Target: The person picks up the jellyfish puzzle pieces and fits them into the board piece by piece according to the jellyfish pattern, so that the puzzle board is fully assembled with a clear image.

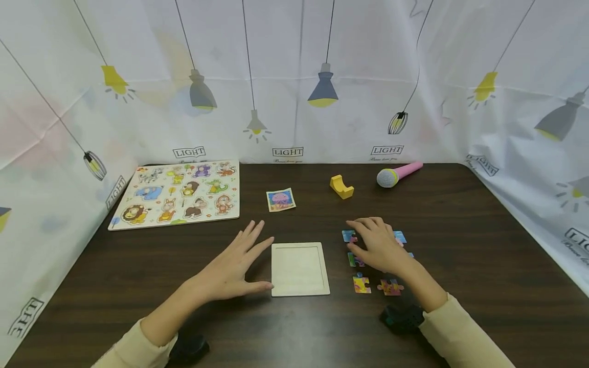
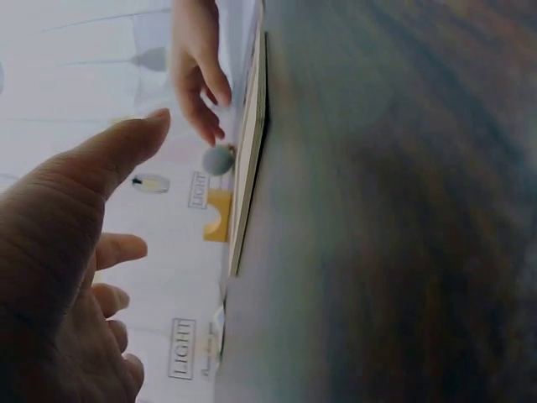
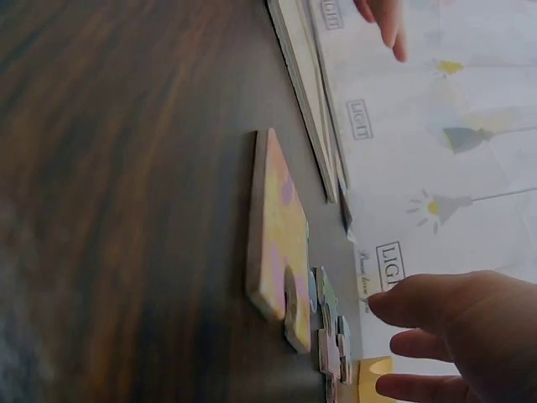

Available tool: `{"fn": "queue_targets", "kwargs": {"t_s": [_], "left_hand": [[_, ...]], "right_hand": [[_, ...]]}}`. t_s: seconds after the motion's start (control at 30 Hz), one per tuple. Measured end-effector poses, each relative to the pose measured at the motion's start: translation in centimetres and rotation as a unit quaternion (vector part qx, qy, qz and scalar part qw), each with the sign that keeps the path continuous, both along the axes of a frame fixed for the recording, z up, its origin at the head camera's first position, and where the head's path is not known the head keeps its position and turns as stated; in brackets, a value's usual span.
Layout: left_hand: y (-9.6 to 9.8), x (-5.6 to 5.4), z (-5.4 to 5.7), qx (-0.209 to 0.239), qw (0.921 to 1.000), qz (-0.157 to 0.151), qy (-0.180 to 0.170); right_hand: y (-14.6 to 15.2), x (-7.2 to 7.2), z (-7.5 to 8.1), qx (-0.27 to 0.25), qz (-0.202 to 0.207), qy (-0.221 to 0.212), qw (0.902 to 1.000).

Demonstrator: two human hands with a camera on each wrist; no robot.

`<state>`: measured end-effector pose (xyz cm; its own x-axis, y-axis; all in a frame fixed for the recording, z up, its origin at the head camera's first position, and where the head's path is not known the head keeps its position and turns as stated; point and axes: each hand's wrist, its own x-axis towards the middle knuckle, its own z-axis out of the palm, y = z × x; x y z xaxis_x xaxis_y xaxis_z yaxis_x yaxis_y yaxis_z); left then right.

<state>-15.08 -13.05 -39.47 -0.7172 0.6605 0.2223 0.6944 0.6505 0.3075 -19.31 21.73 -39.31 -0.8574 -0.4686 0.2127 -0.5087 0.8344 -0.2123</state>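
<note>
Right grip [image 1: 379, 246] over puzzle pieces [image 1: 361, 284]

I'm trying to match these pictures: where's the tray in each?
Head: tray below centre.
Left wrist: tray upper middle, a thin upright strip.
Right wrist: tray top middle, a slanting strip.
Shared landmark: the yellow block, visible in all three.

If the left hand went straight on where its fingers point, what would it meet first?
Most likely the small picture card, ahead of the left hand in the head view; the hand's height is unclear, so it might pass above.
</note>
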Motion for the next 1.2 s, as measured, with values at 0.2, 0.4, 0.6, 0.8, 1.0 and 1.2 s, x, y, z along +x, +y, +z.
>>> {"fn": "queue_targets", "kwargs": {"t_s": [0.2, 0.4, 0.6, 0.8, 1.0, 1.2], "left_hand": [[0.0, -0.6, -0.5, 0.015, 0.9980, -0.006, -0.061], [0.0, -0.8, -1.5, 0.029, 0.9946, -0.019, -0.098], [-0.1, -1.0, -2.6, 0.040, 0.9900, -0.020, -0.134], [-0.4, -0.6, -3.6, 0.013, 0.9940, -0.020, -0.107], [-0.1, -0.3, -3.9, -0.020, 0.9983, -0.009, -0.054], [0.2, -0.4, -3.8, -0.023, 0.9983, 0.000, -0.053]], "right_hand": [[0.2, -0.4, -0.5, -0.006, 0.007, -0.010, 0.9999], [0.3, -0.5, -0.8, 0.005, 0.012, -0.010, 0.9999], [0.4, -0.6, -1.2, 0.011, -0.006, -0.021, 0.9997], [0.4, -0.7, -1.7, 0.000, -0.017, -0.033, 0.9993], [0.4, -1.1, -1.8, -0.020, -0.030, -0.034, 0.9988], [0.5, -1.5, -2.0, -0.048, -0.040, -0.044, 0.9971]]}}
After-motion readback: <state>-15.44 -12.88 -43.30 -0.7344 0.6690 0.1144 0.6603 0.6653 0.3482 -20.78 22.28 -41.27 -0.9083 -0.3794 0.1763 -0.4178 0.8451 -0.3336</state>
